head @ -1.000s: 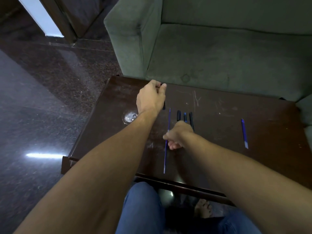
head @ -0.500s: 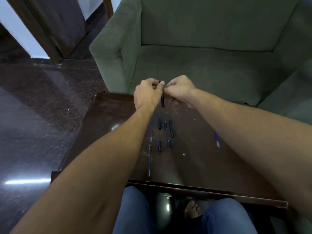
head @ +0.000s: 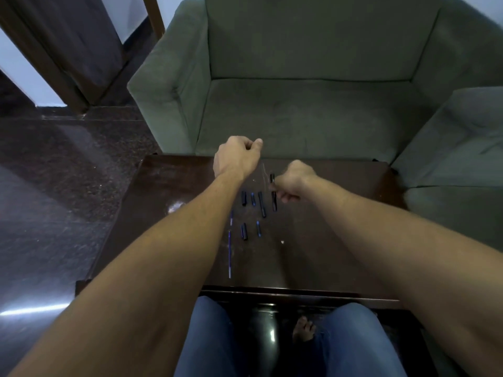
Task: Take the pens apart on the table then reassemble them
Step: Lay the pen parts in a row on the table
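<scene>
On the dark wooden table (head: 163,191) lie several pen parts in rows: a short black piece (head: 244,198), a blue piece (head: 253,199), a longer black barrel (head: 262,204), another black piece (head: 244,232) and a small blue piece (head: 258,229). A thin blue refill (head: 230,254) lies to their left. My right hand (head: 292,182) pinches a black pen barrel (head: 273,202) low over the table, at the right end of the far row. My left hand (head: 236,156) hovers at the table's far edge, with its fingers curled and thumb pressed to forefinger; no part shows in it.
A green armchair (head: 313,112) stands right behind the table, and a second green cushion (head: 457,137) is at the right. Dark polished floor (head: 54,186) lies to the left. My knees in blue jeans (head: 206,336) are under the near edge.
My hands, joined on one black piece above the far edge half a second ago, have separated. The right hand has come down toward the row with the black barrel; the left stayed up.
</scene>
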